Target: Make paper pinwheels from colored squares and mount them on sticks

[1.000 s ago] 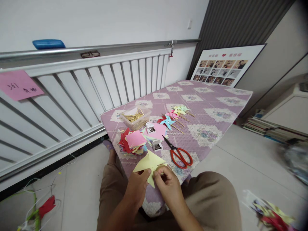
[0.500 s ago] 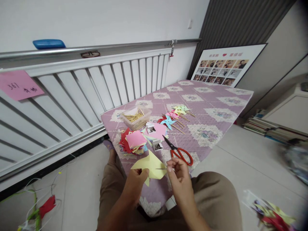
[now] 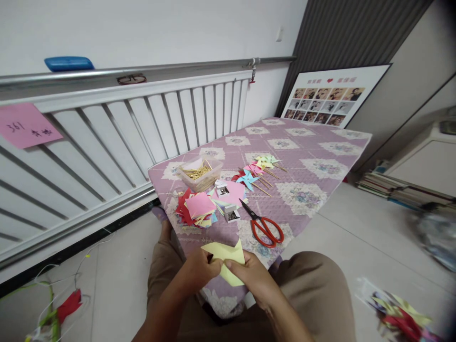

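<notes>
1. Paper [image 3: 228, 251], pale yellow with pointed corners and partly folded, is held up by both hands over the near end of a table [image 3: 294, 164] with a purple flowered cloth.
2. Left hand [image 3: 202, 266]: curled narrow, pinching the paper's left part, its thumb near the middle of the sheet.
3. Right hand [image 3: 255, 275]: gripping the paper's right side, thumb on top, close to the left thumb; its other fingers are mostly hidden.
4. Scissors [image 3: 267, 232] with red handles lie just beyond the right hand, blades pointing far and left.
5. To the left lies a loose stack [image 3: 200, 205] of coloured paper, pink on top; two small white boxes [image 3: 231, 208] of tiny dark pieces sit right of it.
6. Farther off, a clear tub [image 3: 211, 183] holds thin sticks.
7. Right of the tub, colourful pinwheels [image 3: 247, 179] lie in a row.
</notes>
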A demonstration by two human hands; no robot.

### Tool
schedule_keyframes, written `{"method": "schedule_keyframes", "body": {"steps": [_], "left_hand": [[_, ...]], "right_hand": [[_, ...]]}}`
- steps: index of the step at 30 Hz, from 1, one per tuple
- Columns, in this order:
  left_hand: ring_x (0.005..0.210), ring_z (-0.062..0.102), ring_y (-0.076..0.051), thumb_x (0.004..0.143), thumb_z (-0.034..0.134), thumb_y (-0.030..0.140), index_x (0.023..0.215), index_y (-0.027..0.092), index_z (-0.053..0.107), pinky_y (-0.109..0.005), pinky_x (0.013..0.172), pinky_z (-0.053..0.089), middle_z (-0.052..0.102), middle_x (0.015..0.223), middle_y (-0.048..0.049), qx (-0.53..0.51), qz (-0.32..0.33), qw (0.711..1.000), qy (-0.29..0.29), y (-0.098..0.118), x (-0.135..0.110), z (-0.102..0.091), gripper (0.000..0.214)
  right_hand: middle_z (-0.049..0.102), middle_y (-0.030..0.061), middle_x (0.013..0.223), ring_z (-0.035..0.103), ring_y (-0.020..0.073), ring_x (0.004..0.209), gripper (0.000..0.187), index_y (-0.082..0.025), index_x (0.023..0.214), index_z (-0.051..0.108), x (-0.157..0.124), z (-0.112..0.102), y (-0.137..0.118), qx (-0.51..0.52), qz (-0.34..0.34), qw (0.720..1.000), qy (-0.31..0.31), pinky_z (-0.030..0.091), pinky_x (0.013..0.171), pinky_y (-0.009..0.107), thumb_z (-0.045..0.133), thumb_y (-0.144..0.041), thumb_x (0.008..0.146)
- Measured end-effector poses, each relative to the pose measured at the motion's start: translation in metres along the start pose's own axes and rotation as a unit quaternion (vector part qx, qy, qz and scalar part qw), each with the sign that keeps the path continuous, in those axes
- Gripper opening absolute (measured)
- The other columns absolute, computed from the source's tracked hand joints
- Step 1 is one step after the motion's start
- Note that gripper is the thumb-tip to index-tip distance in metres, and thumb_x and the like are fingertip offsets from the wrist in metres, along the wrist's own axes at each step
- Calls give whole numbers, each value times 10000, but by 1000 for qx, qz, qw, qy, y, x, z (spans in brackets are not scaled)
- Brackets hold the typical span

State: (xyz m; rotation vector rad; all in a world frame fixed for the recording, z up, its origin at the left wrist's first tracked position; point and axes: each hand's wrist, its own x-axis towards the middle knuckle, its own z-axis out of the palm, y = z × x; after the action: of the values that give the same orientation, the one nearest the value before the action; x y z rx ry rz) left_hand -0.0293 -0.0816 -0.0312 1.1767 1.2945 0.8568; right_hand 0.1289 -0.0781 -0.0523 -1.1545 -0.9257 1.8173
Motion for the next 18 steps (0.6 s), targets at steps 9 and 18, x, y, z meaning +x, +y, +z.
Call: {"method": "schedule_keyframes", "body": {"steps": [9,18], "left_hand": [[483,432,-128,658,583,155,612,175,674,-248,491,287,615,561,6,89,0,996,8,2,2,2,104],[623,488,-112,720,661,272,844,154,669,-221,580,380,611,722,0,-128,6,991,30,-14,5,9,171]], "right_hand": [[777,34,723,643,173,553,306,-168,865,786,1,6,3,-10,-25,999,29,465,526,259,794,-325,602],[779,46,740,658,185,578,268,-155,843,740,6,11,9,98,-39,990,94,492,559,275,797,-317,637]]}}
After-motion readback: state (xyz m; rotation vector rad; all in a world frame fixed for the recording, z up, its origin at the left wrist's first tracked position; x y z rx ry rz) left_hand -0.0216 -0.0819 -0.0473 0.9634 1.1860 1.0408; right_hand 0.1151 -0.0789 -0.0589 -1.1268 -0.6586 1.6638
